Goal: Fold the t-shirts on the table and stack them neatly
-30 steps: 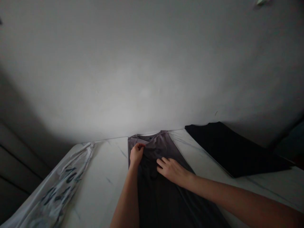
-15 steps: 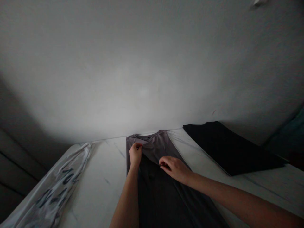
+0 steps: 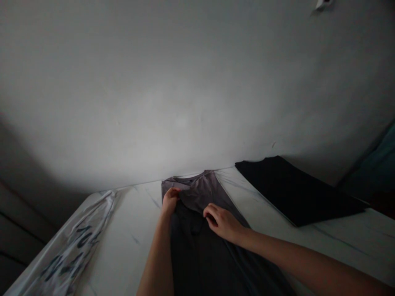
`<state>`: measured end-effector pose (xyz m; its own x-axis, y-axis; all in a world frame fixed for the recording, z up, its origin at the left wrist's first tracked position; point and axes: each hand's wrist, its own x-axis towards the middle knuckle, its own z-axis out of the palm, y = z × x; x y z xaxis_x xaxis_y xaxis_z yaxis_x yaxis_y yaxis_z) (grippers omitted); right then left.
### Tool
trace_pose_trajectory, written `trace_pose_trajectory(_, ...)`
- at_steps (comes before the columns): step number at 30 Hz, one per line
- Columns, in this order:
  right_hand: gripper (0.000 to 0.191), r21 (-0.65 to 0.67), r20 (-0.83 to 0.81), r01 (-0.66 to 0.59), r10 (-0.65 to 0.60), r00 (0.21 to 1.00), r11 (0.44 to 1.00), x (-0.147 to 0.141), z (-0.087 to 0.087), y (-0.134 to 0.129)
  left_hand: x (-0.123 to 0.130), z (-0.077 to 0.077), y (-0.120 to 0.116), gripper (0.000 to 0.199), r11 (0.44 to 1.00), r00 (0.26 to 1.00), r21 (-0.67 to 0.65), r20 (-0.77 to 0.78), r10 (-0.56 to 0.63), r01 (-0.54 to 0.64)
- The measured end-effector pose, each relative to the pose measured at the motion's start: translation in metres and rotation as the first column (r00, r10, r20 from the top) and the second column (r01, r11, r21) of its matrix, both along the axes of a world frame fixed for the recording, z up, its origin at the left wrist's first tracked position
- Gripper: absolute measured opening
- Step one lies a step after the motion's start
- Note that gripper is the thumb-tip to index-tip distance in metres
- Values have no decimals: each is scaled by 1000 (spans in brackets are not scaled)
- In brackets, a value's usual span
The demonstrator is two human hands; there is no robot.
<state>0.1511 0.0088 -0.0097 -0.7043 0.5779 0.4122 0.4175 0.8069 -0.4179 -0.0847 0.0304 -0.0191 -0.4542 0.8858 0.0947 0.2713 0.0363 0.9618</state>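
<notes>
A grey shirt [image 3: 210, 263] lies lengthwise on the table in the middle of the view, its neckline by the wall. My left hand [image 3: 170, 200] pinches the fabric just below the neckline, on the left side. Fingers curled, my right hand [image 3: 222, 222] pinches an edge of the same cloth farther down and to the right. Between the two hands this edge sags in a curve over the darker grey fabric below. The fingertips of both hands are partly hidden.
A white garment with dark lettering [image 3: 80, 238] lies at the table's left edge. A black folded garment [image 3: 293, 193] rests on the right. The marble-patterned table [image 3: 129, 230] meets a plain wall [image 3: 185, 102] at the back. Something teal [image 3: 382, 156] shows at the far right.
My left hand has come slightly down and left with the fabric. The cloth edge between my hands now hangs slacker. The whole view has shifted a little.
</notes>
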Motion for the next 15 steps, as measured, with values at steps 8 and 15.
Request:
trace_pose_trajectory(8,30,-7,46,26,-26,999,1000,2,-2,1,2,-6,2,44,989,992,77,-30,-125,127)
trace_pose_trajectory(15,30,63,216,-71,55,975,996,5,-4,0,3,-8,2,40,986,962,156,-256,99,-60)
